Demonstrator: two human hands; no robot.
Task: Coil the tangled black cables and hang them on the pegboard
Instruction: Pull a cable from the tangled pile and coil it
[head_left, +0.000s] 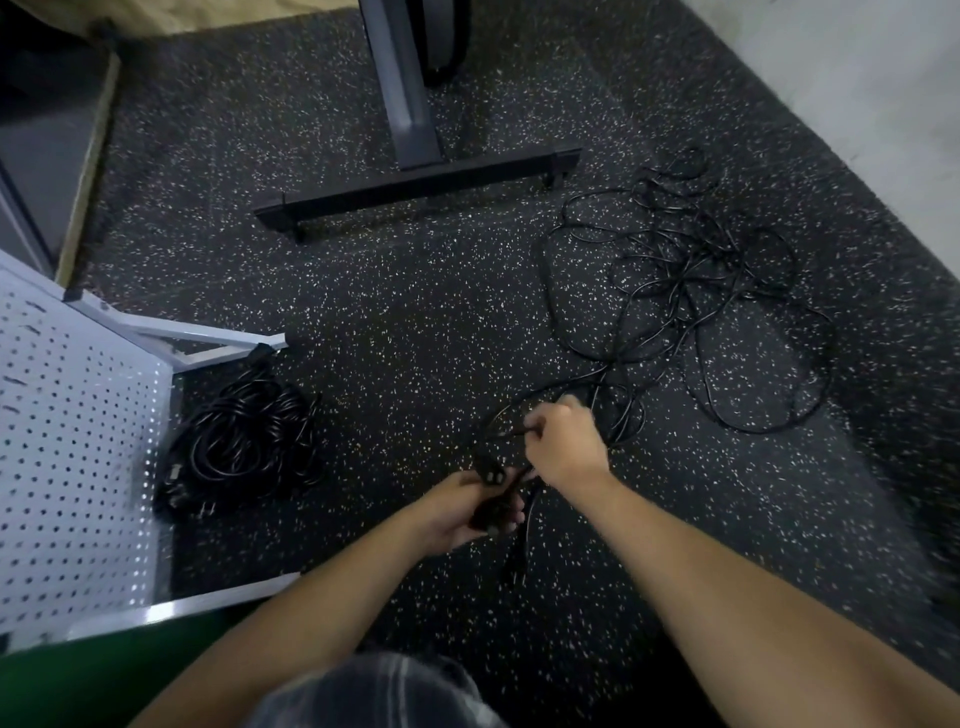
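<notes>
Currently held: a black cable end (492, 512), gripped in the left hand (452, 514) with the fingers curled round it, just below mid-frame.
Right hand (563, 447): at 1 o'clock of the left hand, fingers closed and pinching a strand of the same cable; blur hides finer detail.
Floor (415, 364): dark, speckled with pale flecks.
Tangled cables (691, 291): a loose black heap on the floor at 2 o'clock from the hands, with strands running down towards the right hand.
Pegboard (72, 447): white, perforated, at the frame's 9 o'clock, on a white frame.
Coiled bundle (244, 447): wound black cable on the floor at 9 o'clock from the hands, just beside the pegboard's edge.
Stand foot (415, 189): a dark bar with an upright post at 12 o'clock, well apart from the hands.
</notes>
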